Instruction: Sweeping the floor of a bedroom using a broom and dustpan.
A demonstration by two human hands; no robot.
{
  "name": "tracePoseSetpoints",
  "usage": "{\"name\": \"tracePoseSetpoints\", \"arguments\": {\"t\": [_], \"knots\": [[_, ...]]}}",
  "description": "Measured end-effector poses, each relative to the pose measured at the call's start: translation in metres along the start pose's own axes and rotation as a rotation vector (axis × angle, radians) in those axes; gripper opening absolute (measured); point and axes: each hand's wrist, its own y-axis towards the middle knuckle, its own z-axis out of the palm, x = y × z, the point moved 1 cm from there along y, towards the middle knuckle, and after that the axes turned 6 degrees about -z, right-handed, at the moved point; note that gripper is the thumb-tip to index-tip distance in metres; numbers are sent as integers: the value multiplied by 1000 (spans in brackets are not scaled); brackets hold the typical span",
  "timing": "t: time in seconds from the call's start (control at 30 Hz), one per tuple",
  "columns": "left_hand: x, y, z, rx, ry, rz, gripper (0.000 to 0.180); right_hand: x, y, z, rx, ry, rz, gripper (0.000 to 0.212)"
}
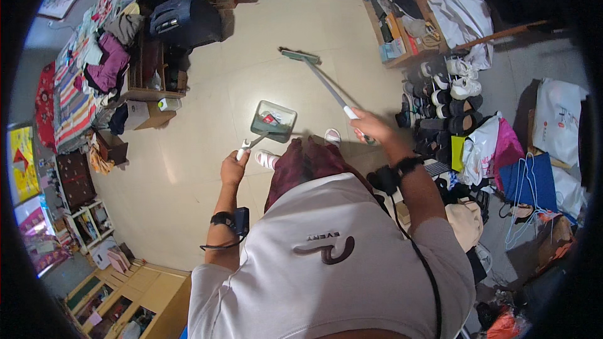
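Observation:
My left hand is closed around the pale handle of a dustpan. Its grey-green pan is held in front of my feet, and some litter, partly red and white, lies inside. In my right hand is the long grey-and-white stick of a broom. The broom's narrow green head reaches out ahead on the floor, apart from the dustpan. Whether the pan touches the floor I cannot tell.
Tiled floor stretches ahead. On the left stand a dark suitcase, a wooden cabinet and a bed with clothes. Rows of shoes, a box of goods and bags crowd the right. White sandals are on my feet.

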Motion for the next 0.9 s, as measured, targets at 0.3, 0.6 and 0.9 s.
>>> {"name": "tracePoseSetpoints", "arguments": {"t": [0.3, 0.6, 0.9], "knots": [[-31, 3, 54, -51, -17, 138, 53, -49, -20, -23, 202, -377, 94, 52], [-54, -9, 60, 60, -54, 109, 48, -62, -68, -83, 407, 262, 225, 26], [-96, -12, 70, 123, -32, 116, 47, -42, -55, -106, 44, 41, -40, 46]]}}
